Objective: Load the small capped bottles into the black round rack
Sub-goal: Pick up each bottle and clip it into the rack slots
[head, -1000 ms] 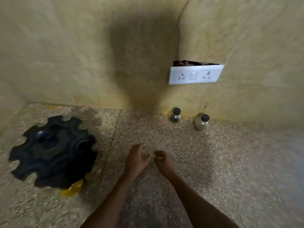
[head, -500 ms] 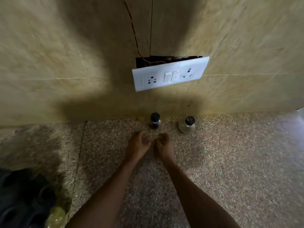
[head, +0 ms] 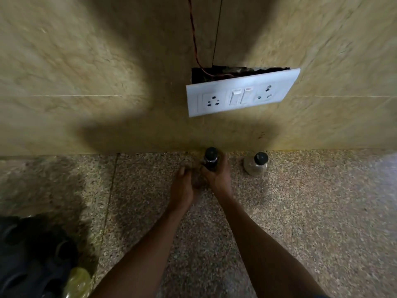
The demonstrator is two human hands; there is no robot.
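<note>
Half a second ago both hands hung together short of the two bottles by the wall; now the right hand (head: pixel 217 175) has reached the dark bottle (head: pixel 211 161) and its fingers curl round the body, the black cap standing clear above them. The bottle looks upright and close against the foot of the wall, though whether it has left the counter (head: pixel 311 211) cannot be told. The left hand (head: pixel 182 186) has come forward beside the right, touching or nearly touching it, fingers loosely bent and holding nothing that shows. The camera has also swung right and closer, so the black round rack (head: pixel 32 259) has slid to the near left corner. For the task this reads as the start of a pick: one bottle is in hand and must travel well left and near to reach the rack, while the clear bottle (head: pixel 256 163) waits untouched just to the right. Much is hard to make out: the rack is cut off by the frame edge and sunk in shadow, so its free slots cannot be counted; a yellowish bottle (head: pixel 77 280) at its rim is blurred, and whether it sits in a slot is unclear; the right hand hides the dark bottle's base.
</note>
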